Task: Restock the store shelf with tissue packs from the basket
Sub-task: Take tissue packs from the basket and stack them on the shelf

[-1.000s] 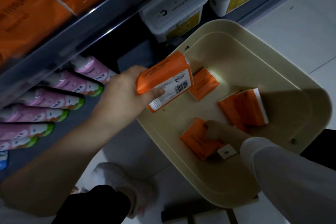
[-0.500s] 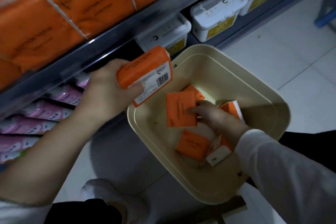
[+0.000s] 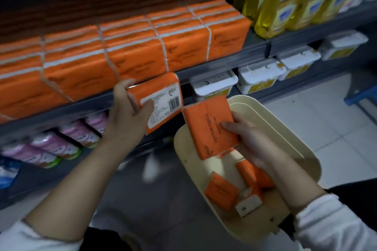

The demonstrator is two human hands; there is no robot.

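Note:
My left hand (image 3: 127,116) grips an orange tissue pack (image 3: 163,98) with its white barcode label facing me, held just below the front edge of the grey shelf (image 3: 224,65). My right hand (image 3: 251,140) holds a second orange tissue pack (image 3: 210,126) above the cream basket (image 3: 285,128). Several more orange packs (image 3: 221,191) lie in the basket's bottom. Rows of orange tissue packs (image 3: 126,51) fill the shelf.
Yellow liquid bottles (image 3: 285,2) stand at the shelf's right end. White tubs (image 3: 259,75) sit on the lower shelf, with pink packs (image 3: 53,144) to the left. A blue stool edge (image 3: 361,96) shows at the right on the white tile floor.
My left hand has raised its pack toward the shelf edge. My right hand has lifted a pack out of the basket. The camera has tilted up, showing the filled shelf.

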